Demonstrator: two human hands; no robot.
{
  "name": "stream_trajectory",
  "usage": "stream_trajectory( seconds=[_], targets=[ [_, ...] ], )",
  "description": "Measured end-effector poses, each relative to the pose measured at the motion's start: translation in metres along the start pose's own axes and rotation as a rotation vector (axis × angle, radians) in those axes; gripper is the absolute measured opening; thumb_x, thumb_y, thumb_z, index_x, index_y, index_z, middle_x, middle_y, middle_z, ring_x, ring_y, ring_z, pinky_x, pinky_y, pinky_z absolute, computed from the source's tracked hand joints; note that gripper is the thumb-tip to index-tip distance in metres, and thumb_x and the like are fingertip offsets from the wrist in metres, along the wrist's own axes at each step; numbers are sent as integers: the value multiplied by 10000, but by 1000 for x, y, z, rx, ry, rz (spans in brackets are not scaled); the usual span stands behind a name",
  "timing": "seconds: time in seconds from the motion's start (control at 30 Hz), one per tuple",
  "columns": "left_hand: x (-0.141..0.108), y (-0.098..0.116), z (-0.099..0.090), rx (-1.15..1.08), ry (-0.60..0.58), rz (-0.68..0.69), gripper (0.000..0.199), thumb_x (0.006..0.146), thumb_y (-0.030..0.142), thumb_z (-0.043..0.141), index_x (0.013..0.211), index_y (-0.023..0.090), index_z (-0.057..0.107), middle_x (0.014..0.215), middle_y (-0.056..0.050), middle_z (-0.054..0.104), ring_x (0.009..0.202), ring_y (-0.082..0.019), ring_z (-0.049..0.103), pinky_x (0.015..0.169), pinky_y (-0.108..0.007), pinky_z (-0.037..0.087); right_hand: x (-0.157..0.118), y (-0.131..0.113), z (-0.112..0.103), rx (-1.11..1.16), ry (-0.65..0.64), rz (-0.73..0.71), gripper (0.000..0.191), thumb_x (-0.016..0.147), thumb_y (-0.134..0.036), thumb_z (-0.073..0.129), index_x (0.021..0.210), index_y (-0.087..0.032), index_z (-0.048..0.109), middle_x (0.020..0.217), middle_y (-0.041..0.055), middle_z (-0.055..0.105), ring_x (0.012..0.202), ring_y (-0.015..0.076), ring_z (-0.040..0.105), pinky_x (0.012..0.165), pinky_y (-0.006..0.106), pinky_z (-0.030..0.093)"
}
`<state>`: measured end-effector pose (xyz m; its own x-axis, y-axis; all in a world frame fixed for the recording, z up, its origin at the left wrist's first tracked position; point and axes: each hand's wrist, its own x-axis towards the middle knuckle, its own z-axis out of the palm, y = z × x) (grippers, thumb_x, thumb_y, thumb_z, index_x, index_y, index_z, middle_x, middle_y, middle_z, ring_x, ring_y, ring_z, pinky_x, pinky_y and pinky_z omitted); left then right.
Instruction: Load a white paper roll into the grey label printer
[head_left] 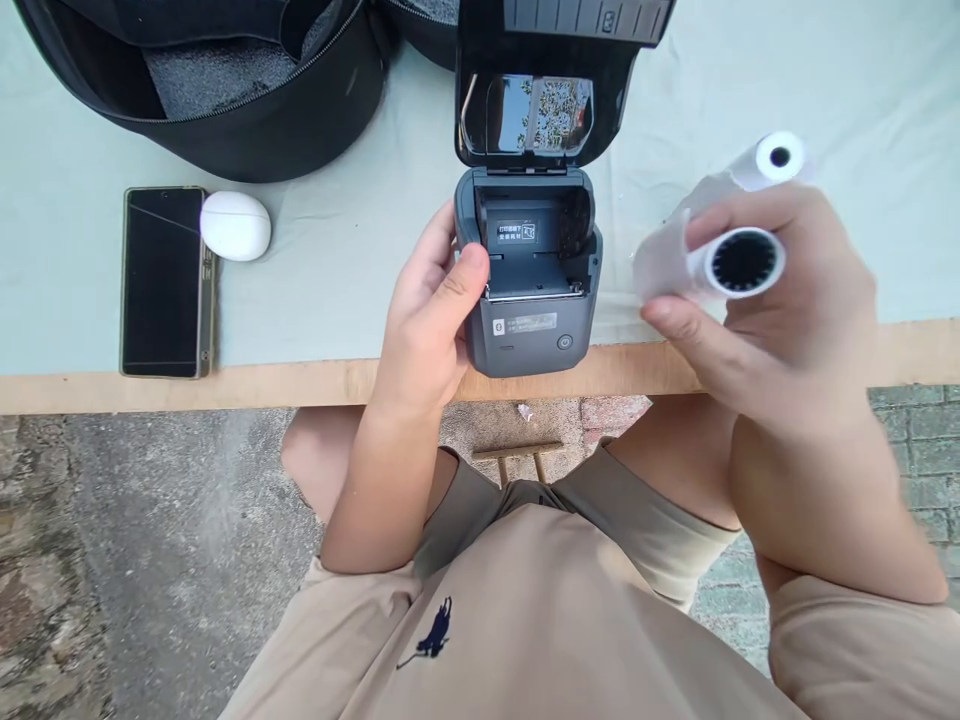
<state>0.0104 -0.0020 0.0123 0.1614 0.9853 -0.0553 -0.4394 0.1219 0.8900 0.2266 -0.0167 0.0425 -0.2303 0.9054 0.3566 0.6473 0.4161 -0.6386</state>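
A dark grey portable printer (534, 335) stands near the table's front edge, its black lid (540, 110) swung up and its inner compartment bare. My left hand (435, 310) grips the printer's left side, thumb on the rim. To the right of the printer, my right hand (780, 290) holds a white roll (671, 265) between thumb and fingers, with the dark core end facing me. Part of this hand is blurred. Just behind it lies a second white roll (780, 155) with a smaller core, partly covered by the hand.
A black zippered case (300, 125) lies open at the back left, with another case part (427, 35) beside it. A phone (163, 285) and a white rounded object (235, 226) lie at the left. The wooden table edge (300, 383) runs across in front of my legs.
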Motion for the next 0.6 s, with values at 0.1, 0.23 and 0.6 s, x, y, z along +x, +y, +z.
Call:
stream_trajectory(
  seconds=[0.1,0.23,0.6],
  targets=[
    [2,-3,-1,-5,-7,21,337,858,411,589,1158,263,622,1050,-30,701,1323,-285,484,1079,-394,454,-5,10,8,-102,-6,73,453,767,-313,689,1182,-307,508,1079,24,655,1000,216,649,781,372,521],
    [2,-6,-2,-31,-17,45,334,861,403,589,1159,256,620,1052,-26,699,1309,-271,501,1073,-379,468,-7,16,15,-178,-93,150,603,736,-305,714,1276,-300,443,1061,25,691,848,194,684,655,328,510],
    [2,-7,-7,-44,-86,49,317,887,375,568,1183,264,604,1132,-23,688,1322,-263,502,1082,-409,491,16,49,-23,-201,0,202,661,721,-353,663,1330,-243,432,1350,107,470,1115,217,546,839,383,483]
  ],
)
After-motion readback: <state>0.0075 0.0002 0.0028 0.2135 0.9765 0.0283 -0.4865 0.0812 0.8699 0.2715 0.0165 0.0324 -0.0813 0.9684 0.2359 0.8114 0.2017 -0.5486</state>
